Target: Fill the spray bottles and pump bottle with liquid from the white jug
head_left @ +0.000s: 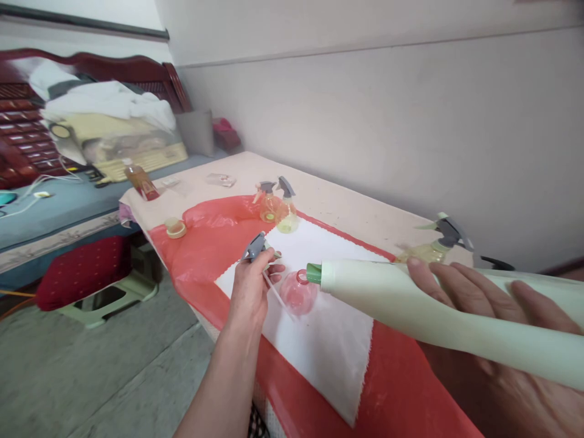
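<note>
My left hand (pixel 249 286) is closed round a grey spray trigger head (pixel 255 246), and its thin dip tube (pixel 276 295) hangs down toward a small round pink bottle (pixel 298 293). The pink bottle stands open on a white cloth (pixel 328 353). My right hand (pixel 483 286) grips a large pale green container (pixel 410 304), tilted almost level. Its green spout (pixel 314 274) is right at the pink bottle's mouth. Whether liquid is flowing I cannot make out.
A red plastic sheet (pixel 210 243) covers the table under the cloth. Two yellowish spray bottles (pixel 278 207) stand at the back, and a third (pixel 438 243) is behind the container. A brown bottle (pixel 140 179) and a small yellow cup (pixel 176 228) sit left. The wall runs close along the right; a bed and a green stool (pixel 109 298) are left.
</note>
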Motion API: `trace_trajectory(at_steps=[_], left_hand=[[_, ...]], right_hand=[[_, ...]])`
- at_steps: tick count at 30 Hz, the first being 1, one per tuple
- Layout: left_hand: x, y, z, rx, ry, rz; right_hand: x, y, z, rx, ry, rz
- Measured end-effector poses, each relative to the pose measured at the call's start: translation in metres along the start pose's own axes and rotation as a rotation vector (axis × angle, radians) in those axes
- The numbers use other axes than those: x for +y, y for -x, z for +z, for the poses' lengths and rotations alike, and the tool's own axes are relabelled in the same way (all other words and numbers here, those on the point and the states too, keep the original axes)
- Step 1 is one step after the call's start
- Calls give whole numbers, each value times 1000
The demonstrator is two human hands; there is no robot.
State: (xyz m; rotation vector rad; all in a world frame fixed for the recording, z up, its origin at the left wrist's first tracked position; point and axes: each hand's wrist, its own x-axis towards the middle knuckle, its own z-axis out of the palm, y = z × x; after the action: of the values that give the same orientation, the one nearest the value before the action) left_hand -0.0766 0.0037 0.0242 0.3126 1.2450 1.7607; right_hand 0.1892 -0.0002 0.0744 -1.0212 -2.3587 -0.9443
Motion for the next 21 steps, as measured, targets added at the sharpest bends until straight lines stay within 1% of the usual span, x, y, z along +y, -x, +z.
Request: trace_trajectory(at_steps=[3, 11, 17, 21], left_hand=[[1, 1, 0, -1, 4, 0], [1, 2, 1, 1, 3, -4], [0, 1, 0, 2, 5, -1], [0, 0, 0, 5, 8, -5]], right_hand=[[1, 0, 0, 2, 41, -20], [1, 4, 2, 6, 40, 12], [1, 2, -1, -15, 54, -22], [1, 2, 0, -23, 47, -8]])
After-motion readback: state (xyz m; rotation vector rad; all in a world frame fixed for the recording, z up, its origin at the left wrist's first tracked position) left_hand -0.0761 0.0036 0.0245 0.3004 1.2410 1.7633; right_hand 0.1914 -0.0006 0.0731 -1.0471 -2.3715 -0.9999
